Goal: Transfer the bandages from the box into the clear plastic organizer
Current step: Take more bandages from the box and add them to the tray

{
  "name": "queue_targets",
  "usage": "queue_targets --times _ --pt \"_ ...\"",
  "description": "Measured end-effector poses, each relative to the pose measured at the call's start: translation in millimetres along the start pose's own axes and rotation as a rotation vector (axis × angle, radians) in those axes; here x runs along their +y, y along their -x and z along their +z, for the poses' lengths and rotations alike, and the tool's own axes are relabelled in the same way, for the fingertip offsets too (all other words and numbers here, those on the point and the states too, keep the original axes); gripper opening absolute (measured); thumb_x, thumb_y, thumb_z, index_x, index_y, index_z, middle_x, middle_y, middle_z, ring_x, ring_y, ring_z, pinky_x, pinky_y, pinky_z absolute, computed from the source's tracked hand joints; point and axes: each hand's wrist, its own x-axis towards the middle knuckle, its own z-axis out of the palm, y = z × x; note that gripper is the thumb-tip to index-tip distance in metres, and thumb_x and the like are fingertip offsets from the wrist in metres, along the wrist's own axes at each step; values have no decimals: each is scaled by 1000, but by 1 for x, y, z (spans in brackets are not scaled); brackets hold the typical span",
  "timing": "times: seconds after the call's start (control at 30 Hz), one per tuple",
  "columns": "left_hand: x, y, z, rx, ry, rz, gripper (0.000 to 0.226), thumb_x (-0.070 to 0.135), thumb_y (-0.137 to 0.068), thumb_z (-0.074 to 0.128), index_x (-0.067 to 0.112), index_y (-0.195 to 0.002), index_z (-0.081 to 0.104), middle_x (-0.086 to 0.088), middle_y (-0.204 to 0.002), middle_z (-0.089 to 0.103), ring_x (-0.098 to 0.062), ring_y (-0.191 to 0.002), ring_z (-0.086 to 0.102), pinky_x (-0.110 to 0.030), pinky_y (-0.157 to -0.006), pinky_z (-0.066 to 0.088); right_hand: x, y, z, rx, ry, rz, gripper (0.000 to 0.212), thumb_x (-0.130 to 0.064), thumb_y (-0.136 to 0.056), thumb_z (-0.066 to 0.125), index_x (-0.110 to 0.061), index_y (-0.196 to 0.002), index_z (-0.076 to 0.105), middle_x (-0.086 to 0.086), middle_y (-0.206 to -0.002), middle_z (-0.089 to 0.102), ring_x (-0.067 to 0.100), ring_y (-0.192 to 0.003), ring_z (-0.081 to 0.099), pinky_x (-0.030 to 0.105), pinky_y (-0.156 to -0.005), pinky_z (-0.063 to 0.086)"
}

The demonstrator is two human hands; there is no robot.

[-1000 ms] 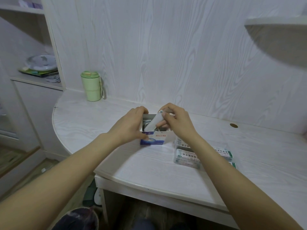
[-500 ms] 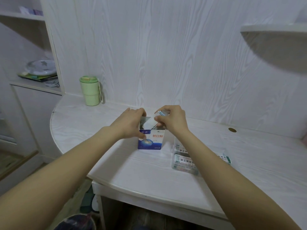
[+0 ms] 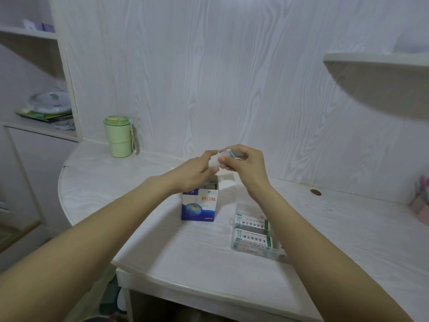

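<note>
A white wood-grain desk with a rounded end runs along a matching panelled wall, with a curved shelf on the right and open shelving on the left. A person's two bare forearms reach out over the desk. The right hand is raised above the open box, fingers curled and pinching a small stack of white bandages. The left hand, fingers loosely extended, touches the near end of the same stack; whether it grips the stack cannot be told. The blue-and-white box stands upright on the desk directly below the hands, flap up. Just right of it lies the clear plastic organizer, holding two white-and-green labelled packs. A pale green cup with a lid stands by the wall, well apart.
</note>
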Motion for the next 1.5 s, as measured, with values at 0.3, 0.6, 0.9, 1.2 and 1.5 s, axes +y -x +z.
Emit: queue_targets --times 0.3,0.6,0.9,1.2,1.5 --pt "34 -12 7 -71 358 83 17 22 -99 46 9 -96 57 -2 -81 62 -10 -63 55 -24 -59 48 -13 13 -39 36 -67 48 14 -9 -82 70 -17 -92 72 -2 -61 62 3 -54 54 16 -50 32" --pt "62 -13 48 -173 726 -71 44 43 -100 33 10 -103 63 2 -71 61 -7 -54 45 -17 -52 33 3 33 -90 70 -129 113 21 -2 -79 71 -17 -94 68 -6 -67 68 5 -58 53 16 -55 40" --pt "78 -26 85 -67 695 -105 22 31 -98 47 18 -101 64 -2 -85 73 -7 -52 47 -16 -48 33 25 40 -126 92 -102 189 16 -1 -89 59 -8 -103 63 1 -73 70 6 -59 61 16 -51 37" --pt "85 -33 94 45 718 -145 20 30 -99 46 18 -100 62 2 -87 74 -7 -51 46 -15 -46 34 35 44 -159 123 -293 239 16 -11 -94 56 -4 -84 66 5 -80 70 10 -67 64 16 -65 51" --pt "83 -34 99 67 671 -231 26 31 -99 46 14 -112 59 0 -90 74 -9 -54 48 -15 -46 35 57 44 -173 24 34 272 25 9 -83 63 -13 -95 63 11 -99 64 21 -82 67 19 -76 55"
